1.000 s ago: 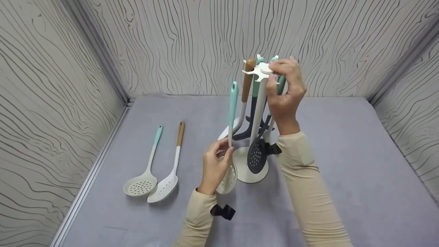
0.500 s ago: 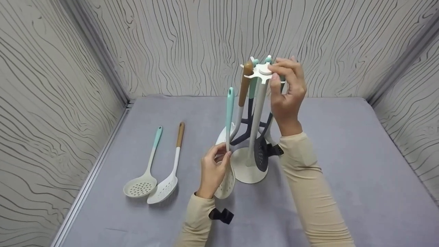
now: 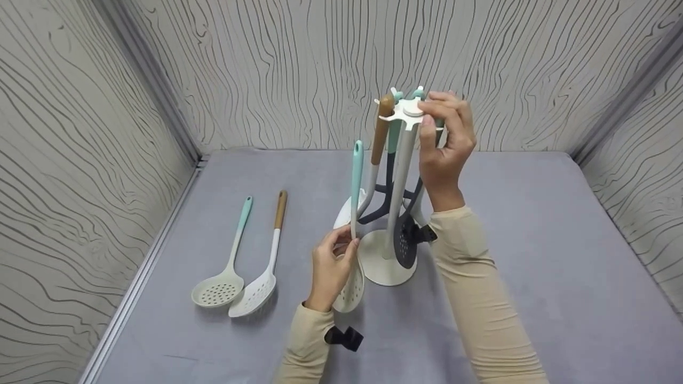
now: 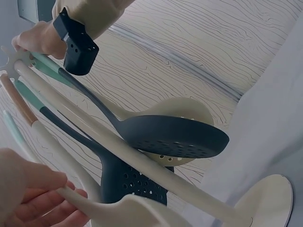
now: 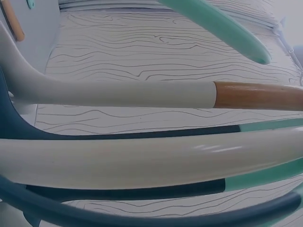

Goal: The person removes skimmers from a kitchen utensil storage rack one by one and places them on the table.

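My left hand [image 3: 331, 269] pinches a mint-handled skimmer [image 3: 357, 176] low on its pale stem. The skimmer stands upright, its perforated cream head down, just left of a white utensil stand [image 3: 404, 170]. At the top of the stand, my right hand [image 3: 448, 141] grips the hooked rack between thumb and fingers. Hanging there are a brown-handled white utensil [image 3: 379, 136], a dark skimmer [image 3: 405, 248] and other dark and cream tools. In the left wrist view, the left thumb and fingers close on the skimmer's stem [image 4: 75, 198]; the right wrist view shows handles around the pole [image 5: 142, 163].
Two more perforated utensils lie on the grey cloth at left: a mint-handled skimmer [image 3: 219, 290] and a brown-handled slotted turner [image 3: 259, 293], their heads touching. The round stand base [image 3: 388, 274] rests on the cloth. Patterned panels [image 3: 299, 69] enclose the back and sides.
The rack has turned a little under my right hand, and the hanging utensils have shifted with it. My left hand and its skimmer have moved slightly down and left.
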Demonstrator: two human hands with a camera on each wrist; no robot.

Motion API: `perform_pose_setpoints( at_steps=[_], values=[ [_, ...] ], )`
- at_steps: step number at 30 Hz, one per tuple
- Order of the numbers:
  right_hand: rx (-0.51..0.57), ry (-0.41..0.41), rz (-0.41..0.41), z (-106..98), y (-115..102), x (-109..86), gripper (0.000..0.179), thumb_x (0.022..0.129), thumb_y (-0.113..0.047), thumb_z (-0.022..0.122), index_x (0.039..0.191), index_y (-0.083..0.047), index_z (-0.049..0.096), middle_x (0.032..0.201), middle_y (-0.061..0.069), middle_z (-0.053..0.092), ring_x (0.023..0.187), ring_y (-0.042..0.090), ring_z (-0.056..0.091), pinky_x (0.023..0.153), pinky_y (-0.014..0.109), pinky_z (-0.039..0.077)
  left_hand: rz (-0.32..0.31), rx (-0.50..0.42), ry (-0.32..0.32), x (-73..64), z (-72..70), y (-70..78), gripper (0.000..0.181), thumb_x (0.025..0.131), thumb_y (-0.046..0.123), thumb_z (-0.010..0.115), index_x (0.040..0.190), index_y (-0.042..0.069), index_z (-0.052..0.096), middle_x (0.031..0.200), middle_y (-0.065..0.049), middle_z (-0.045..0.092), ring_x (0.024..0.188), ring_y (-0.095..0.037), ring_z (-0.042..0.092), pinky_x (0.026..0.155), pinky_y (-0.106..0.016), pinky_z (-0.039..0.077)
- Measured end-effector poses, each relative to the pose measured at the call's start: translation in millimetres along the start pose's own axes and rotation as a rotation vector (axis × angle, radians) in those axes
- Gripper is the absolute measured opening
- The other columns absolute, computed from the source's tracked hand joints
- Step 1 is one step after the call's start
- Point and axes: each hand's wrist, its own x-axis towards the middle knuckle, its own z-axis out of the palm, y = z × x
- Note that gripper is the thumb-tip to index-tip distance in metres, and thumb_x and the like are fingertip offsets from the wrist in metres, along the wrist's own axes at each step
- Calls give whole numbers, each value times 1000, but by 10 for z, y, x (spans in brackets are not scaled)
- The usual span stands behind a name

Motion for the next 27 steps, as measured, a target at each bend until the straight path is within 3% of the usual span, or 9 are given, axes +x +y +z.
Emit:
perform_pose_setpoints(
  at_steps=[6, 12, 21, 27],
  values=[
    [9, 12, 28, 9, -13, -2, 24, 79, -11, 52, 85, 7, 68, 91, 28, 61, 103, 12, 61, 106, 37, 49, -12, -12, 4, -17, -2, -48, 24, 88, 2, 65, 111, -4, 65, 97, -18, 70, 91, -28, 70, 82, -30, 62],
    [17, 20, 57, 24, -21, -15, 26, 79, -12, 52, 85, 8, 68, 92, 28, 61, 103, 10, 60, 108, 38, 47, -41, 16, 1, -47, 3, -146, 23, 88, 2, 65, 110, -5, 65, 96, -19, 69, 90, -27, 69, 81, -28, 62],
    [27, 16, 60, 21, -13, -26, 25, 79, -12, 52, 86, 7, 68, 92, 5, 62, 103, 12, 60, 103, 34, 49, -66, 42, -2, -82, -33, -308, 22, 88, 0, 64, 109, -5, 65, 95, -22, 69, 89, -28, 70, 82, -27, 62],
    [29, 18, 51, 26, -8, -25, 25, 79, -11, 52, 85, 7, 67, 91, 16, 62, 103, 11, 60, 102, 33, 50, -99, 68, -19, -95, -81, -334, 23, 88, 1, 64, 110, -4, 65, 97, -20, 69, 91, -26, 69, 82, -25, 62]
  ],
)
